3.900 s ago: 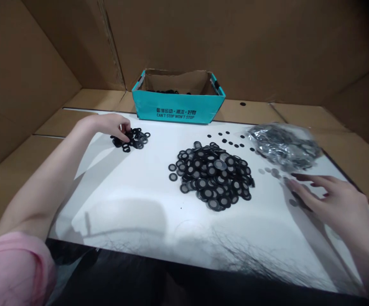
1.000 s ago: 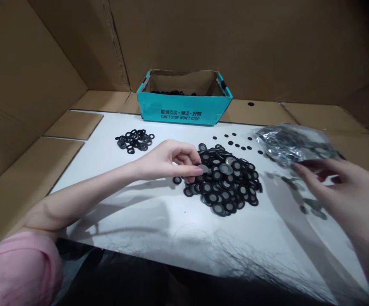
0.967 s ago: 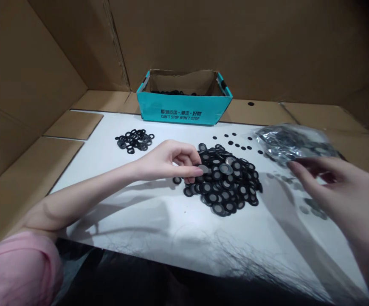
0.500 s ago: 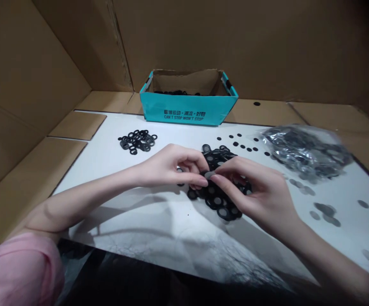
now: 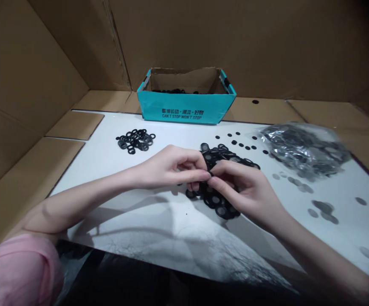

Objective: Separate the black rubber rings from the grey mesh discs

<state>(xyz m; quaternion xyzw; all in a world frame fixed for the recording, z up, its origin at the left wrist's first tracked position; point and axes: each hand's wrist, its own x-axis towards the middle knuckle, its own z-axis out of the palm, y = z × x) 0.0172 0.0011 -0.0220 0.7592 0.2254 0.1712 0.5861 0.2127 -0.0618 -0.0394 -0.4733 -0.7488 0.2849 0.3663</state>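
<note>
Over a pile of black rings with grey round centres [image 5: 216, 199], my left hand [image 5: 179, 168] and my right hand [image 5: 248, 185] meet fingertip to fingertip. Both are closed in a pinch on one small black ring [image 5: 209, 174]. Only a dark edge of it shows between the thumbs and fingers; its centre is hidden. The pile spreads beneath and behind my fingers, partly covered by them. To the left of the hands lies a smaller heap of black open rings [image 5: 136, 140].
A turquoise box [image 5: 184, 106] with dark pieces inside stands at the back. Small black discs [image 5: 234, 142] lie scattered near a clear plastic bag [image 5: 305, 148] of dark pieces at right. Loose grey discs [image 5: 324, 208] lie nearer me. Cardboard walls [image 5: 235, 42] surround the white tabletop [image 5: 133, 229].
The grey centre of the held ring was visible between my fingertips and is now covered. My right hand has shifted slightly left, closer to my left fingertips, and the view has shifted a little.
</note>
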